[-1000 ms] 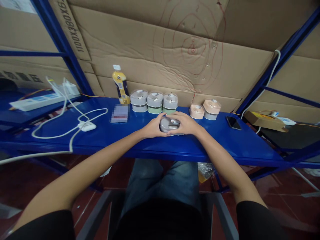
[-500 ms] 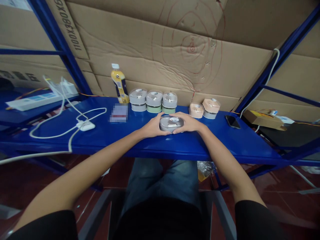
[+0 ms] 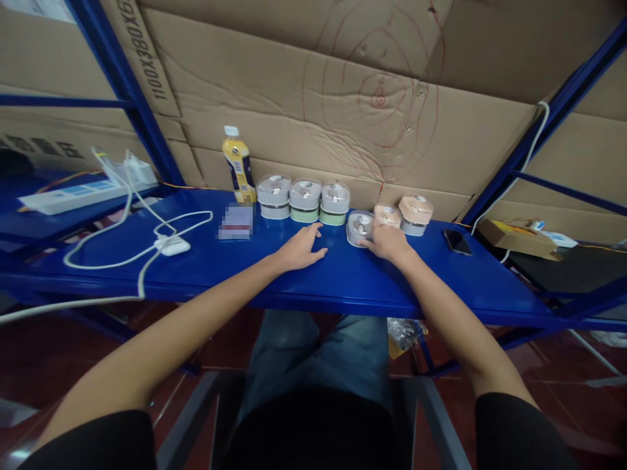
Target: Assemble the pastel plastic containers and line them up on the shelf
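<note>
My right hand (image 3: 389, 243) grips the right side of a grey lidded box (image 3: 360, 228), which is near a single peach box (image 3: 386, 215). Over the blue table (image 3: 337, 287), my left hand (image 3: 301, 248) has its thumb and fingers apart and holds nothing. Behind it stand three two-high stacks in a row: a grey stack (image 3: 274, 196), a grey-on-green stack (image 3: 305, 200) and another grey-on-green stack (image 3: 334, 202). Further right, a peach box (image 3: 416, 209) rests on a grey one (image 3: 413, 227).
A yellow bottle (image 3: 239, 166) and a blurred packet (image 3: 236, 222) stand left of the stacks. White cables with an adapter (image 3: 172, 245) lie at the left. On the right are a phone (image 3: 457, 241) and an open carton (image 3: 519, 238).
The grey box has moved from between both hands to the right and back, beside the peach box. My left hand has let go of it and opened; my right hand went with the box.
</note>
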Available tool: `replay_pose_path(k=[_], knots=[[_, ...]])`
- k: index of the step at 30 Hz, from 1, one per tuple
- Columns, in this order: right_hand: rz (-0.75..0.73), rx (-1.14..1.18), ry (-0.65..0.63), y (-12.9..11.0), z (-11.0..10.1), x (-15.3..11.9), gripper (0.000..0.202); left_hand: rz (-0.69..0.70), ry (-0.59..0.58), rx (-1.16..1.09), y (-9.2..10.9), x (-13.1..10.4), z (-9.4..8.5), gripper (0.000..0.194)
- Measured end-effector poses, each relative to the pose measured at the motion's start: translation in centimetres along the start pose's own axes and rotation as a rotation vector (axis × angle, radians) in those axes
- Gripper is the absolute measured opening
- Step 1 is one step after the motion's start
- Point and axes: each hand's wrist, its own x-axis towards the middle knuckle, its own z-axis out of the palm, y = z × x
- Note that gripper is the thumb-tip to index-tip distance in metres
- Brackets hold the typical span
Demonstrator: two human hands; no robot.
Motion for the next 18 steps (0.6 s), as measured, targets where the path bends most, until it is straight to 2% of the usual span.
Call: replay_pose_path(k=[4,9,12,15,18], knots=[[0.035,0.013,0.147,0.2,0.3,3.4,0.038,0.017,0.004,0.0,-0.2,0.0,0.1,0.071],[0.023,0.155,0.314,-1.3,-0.1,5.0,0.034,0.055,0.037,-0.028,-0.5,0.1,0.3,0.069],[0.013,0.257,0.366,-4.0,-0.5,6.0,0.044,0.058,0.047,-0.051,-0.5,0.1,0.3,0.067],[0.093,0.296,0.407,-7.4,-0.6,7.8,0.067,0.053,0.043,-0.054,-0.4,0.1,0.2,0.066],[0.191,0.33,0.42,-10.2,-0.2,9.8,0.081,0.045,0.039,-0.047,-0.2,0.1,0.1,0.065]])
